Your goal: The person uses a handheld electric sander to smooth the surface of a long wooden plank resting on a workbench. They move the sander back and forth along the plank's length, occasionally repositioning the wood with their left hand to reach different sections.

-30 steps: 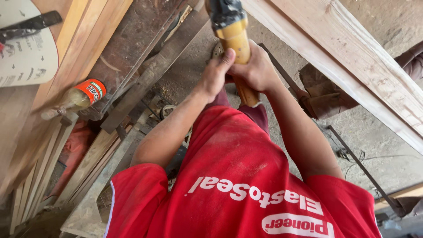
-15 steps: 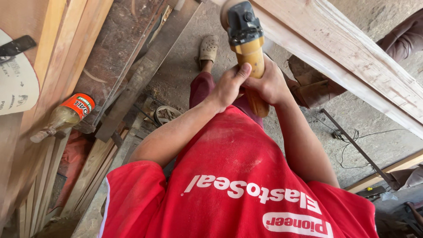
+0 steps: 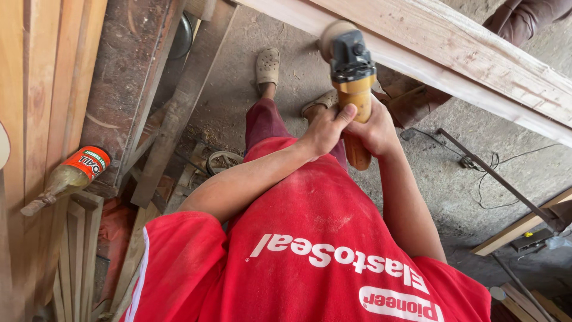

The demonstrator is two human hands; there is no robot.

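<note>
Here both hands grip a yellow angle grinder (image 3: 353, 89): the left hand (image 3: 325, 128) and right hand (image 3: 376, 130) have their fingers wrapped tight round its handle. Its disc end meets the lower edge of a long wooden beam (image 3: 453, 53) slanting above the concrete floor (image 3: 238, 95).

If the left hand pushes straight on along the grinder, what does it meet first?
Probably the long wooden beam: the left hand grips the yellow grinder, whose disc already seems to touch the beam's edge; depth is unclear.
</note>
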